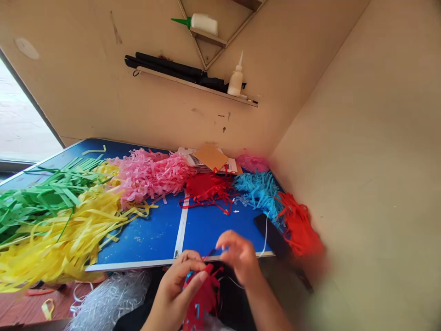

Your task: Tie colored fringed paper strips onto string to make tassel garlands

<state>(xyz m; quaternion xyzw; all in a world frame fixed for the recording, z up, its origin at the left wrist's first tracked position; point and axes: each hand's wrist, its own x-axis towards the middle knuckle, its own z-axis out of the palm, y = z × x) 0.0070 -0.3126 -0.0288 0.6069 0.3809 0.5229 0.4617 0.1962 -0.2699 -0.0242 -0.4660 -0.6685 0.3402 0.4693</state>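
Note:
My left hand (182, 285) is at the front edge of the table, its thumb and fingers pinched on a bunch of red fringed paper (208, 294). Bits of blue show among the red strips, which hang down over my lap. To the right of it, my right hand (237, 257) is raised with bent fingers, smeared by motion. A thin red strand shows between the two hands; whether the right fingers grip anything is unclear. A white cord (266, 234) hangs over the table edge near a dark phone-like slab (272, 234).
On the blue table (148, 239) lie heaps of green strips (41, 197), yellow strips (76, 230), pink strips (155, 174), red strips (206, 186), and blue strips (257, 188). More red strips (301, 225) hang at right. White shreds (110, 299) lie below. A shelf (193, 85) holds a glue bottle (236, 80).

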